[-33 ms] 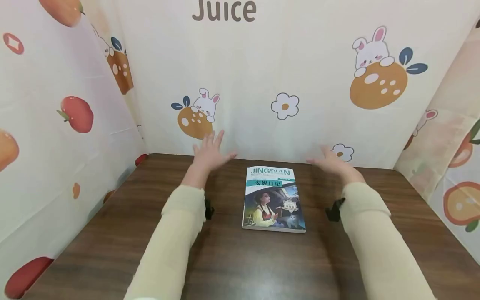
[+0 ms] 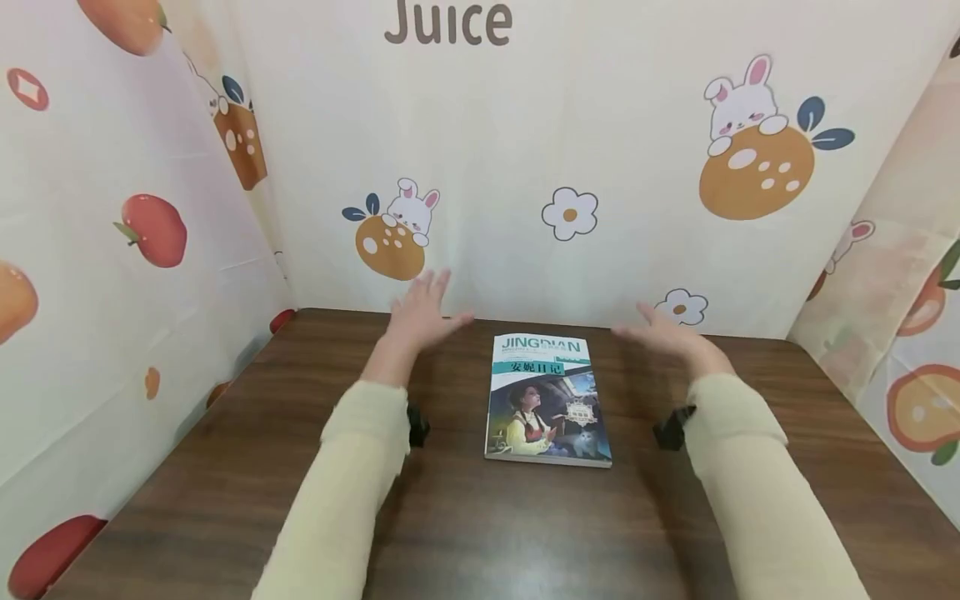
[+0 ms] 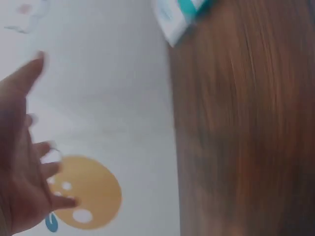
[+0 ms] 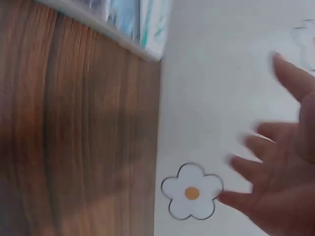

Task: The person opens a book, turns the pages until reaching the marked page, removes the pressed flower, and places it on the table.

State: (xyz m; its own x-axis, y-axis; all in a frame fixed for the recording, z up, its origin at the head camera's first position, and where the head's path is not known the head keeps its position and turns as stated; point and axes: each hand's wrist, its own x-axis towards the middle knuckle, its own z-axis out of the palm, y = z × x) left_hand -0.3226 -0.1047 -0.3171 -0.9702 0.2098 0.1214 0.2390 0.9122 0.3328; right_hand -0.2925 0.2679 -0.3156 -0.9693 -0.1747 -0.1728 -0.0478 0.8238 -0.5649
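Note:
A paperback book with a teal and white cover lies face up on the brown wooden table. To the left of its far end, my left hand is held above the table with fingers spread and nothing in it. Opposite, on the right side, my right hand hovers with the thumb apart and the fingers extended. Neither hand touches the book. Both wrist views show empty palms, with only a blurred corner of the book at the top edge.
A pale curtain printed with rabbits, fruit and flowers stands behind the table's far edge. Similar printed cloth encloses the left side, and more cloth the right. A black wrist mount sits under the right cuff.
Both hands have dropped very slightly in the head view. The book stays in place.

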